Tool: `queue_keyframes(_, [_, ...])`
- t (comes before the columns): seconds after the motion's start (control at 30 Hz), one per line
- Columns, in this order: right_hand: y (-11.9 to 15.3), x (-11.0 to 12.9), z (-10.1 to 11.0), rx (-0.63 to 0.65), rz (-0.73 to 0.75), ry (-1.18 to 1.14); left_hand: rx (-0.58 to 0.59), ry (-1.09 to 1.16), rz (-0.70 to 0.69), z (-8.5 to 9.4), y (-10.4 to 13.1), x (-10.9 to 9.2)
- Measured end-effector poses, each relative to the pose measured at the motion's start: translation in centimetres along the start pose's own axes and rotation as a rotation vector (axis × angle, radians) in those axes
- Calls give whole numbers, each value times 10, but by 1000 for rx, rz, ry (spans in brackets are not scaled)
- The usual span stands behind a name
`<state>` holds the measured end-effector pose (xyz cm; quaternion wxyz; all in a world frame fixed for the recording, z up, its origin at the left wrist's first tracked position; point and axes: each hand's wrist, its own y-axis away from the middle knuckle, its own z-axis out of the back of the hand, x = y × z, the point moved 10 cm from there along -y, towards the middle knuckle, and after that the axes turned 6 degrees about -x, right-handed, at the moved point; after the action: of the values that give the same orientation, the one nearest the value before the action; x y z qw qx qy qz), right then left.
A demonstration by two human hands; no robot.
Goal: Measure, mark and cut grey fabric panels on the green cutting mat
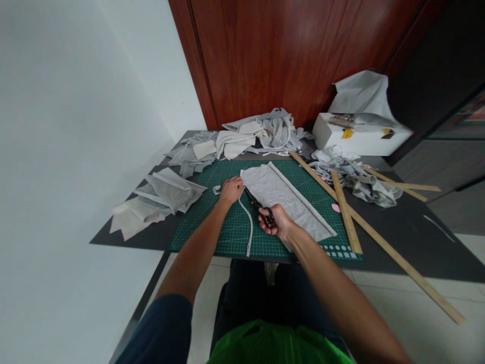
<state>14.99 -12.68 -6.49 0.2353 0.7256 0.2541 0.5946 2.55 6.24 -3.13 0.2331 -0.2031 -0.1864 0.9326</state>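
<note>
A piece of light grey fabric lies on the green cutting mat, with a rolled or folded edge along its right side. My right hand grips black-handled scissors, whose blades point up and left to the fabric's left edge. At that edge's upper end, my left hand holds the cloth with its fingers closed and partly hidden. A narrow fabric strip hangs down from beside the left fingers and curves across the mat. A small scrap sits left of that hand.
Loose fabric pieces lie at the left, and a heap of cloth runs along the back. Wooden rulers cross at the right, one overhanging the table's front edge. Behind scraps stands a white box.
</note>
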Motion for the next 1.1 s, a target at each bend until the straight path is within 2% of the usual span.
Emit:
queue_keyframes(0.57, [-3,1,-1,-22,12,62,-28,26,0,9,-1,-4])
queue_keyframes(0.83, [-4,0,-3,7,8,53,-76,8,3,9,-2,0])
queue_keyframes(1.1, [-5,7,-8,28,-18,48,-59,1,9,8,-2,-1])
